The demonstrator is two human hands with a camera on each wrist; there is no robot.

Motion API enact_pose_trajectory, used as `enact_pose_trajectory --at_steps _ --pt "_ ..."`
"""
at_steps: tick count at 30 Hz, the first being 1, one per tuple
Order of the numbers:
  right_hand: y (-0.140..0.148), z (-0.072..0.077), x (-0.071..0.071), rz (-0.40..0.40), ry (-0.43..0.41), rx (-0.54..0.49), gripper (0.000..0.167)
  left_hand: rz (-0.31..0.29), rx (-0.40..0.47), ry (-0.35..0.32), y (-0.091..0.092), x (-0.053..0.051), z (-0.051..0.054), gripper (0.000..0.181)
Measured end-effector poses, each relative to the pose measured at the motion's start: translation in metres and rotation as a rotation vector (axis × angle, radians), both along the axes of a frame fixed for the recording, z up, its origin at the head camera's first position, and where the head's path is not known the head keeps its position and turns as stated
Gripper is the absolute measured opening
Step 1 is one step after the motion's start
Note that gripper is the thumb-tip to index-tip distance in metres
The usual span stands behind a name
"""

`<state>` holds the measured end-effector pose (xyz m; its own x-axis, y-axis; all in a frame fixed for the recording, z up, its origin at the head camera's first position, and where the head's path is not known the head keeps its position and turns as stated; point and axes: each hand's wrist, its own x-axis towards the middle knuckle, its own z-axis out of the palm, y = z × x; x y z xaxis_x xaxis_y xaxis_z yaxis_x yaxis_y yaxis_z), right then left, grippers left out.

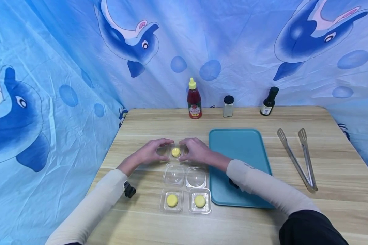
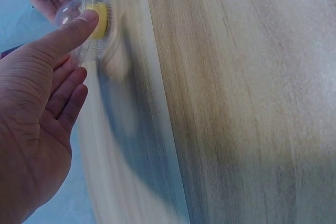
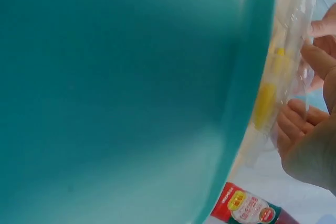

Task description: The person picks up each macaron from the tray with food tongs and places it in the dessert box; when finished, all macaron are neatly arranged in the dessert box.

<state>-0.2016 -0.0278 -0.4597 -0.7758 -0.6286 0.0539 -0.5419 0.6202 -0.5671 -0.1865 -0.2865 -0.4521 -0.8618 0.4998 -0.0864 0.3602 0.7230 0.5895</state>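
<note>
Both hands are at a clear plastic clamshell box (image 1: 172, 158) that holds a small round yellow pastry (image 1: 176, 152). My left hand (image 1: 151, 151) grips its left side, with the thumb on the near edge and fingers at the far side. From the opposite side my right hand (image 1: 196, 150) holds it the same way. In the left wrist view, the left thumb overlaps the pastry (image 2: 100, 22) seen through the plastic. Nearer the body, two more clamshell boxes (image 1: 172, 210) (image 1: 200, 210) lie open, each with a yellow pastry, their domed lids (image 1: 174, 174) (image 1: 196, 177) folded back.
A teal tray (image 1: 239, 146) lies right of the boxes, under the right forearm. Metal tongs (image 1: 297, 163) rest farther right. Along the back edge stand a red sauce bottle (image 1: 194, 102), a black-capped jar (image 1: 228, 107) and a small dark bottle (image 1: 268, 102).
</note>
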Motion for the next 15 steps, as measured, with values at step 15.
enact_pose_trajectory --at_steps 15 --pt "0.034 0.018 -0.004 0.088 0.026 -0.005 0.085 0.004 -0.02 0.011 0.0 0.0 0.001 0.084"
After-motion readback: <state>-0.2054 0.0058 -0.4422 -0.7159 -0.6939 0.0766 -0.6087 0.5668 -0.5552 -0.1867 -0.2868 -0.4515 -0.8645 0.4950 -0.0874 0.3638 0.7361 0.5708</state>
